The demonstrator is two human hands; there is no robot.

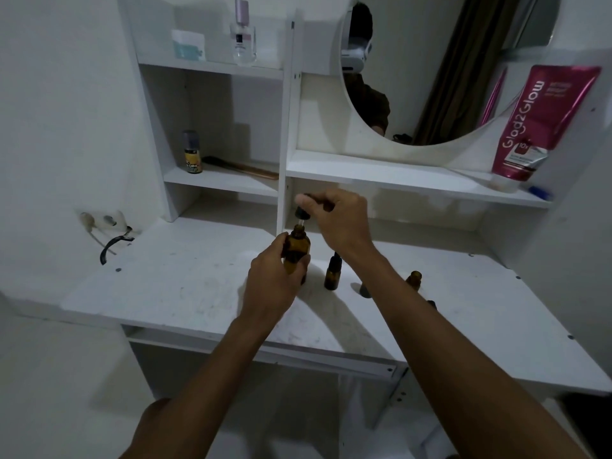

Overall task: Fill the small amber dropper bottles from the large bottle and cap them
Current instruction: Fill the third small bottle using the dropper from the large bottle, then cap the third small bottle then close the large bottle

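Observation:
My left hand (273, 279) grips the large amber bottle (297, 248) upright above the white desk (185, 276). My right hand (337, 218) pinches a black dropper cap (302, 213), its glass tube pointing down into the bottle's open neck. A small amber bottle with a black cap (332, 273) stands on the desk just right of the large one. Another small amber bottle (414, 279), open, stands farther right, partly hidden behind my right forearm. A dark cap (365, 291) lies by that forearm.
White shelves rise behind the desk. They hold a small yellow-labelled bottle (192, 154), a comb (241, 165), a clear perfume bottle (243, 34) and a pink tube (533, 124). A round mirror (430, 67) hangs above. A wall socket with a black cable (111, 240) sits at the left.

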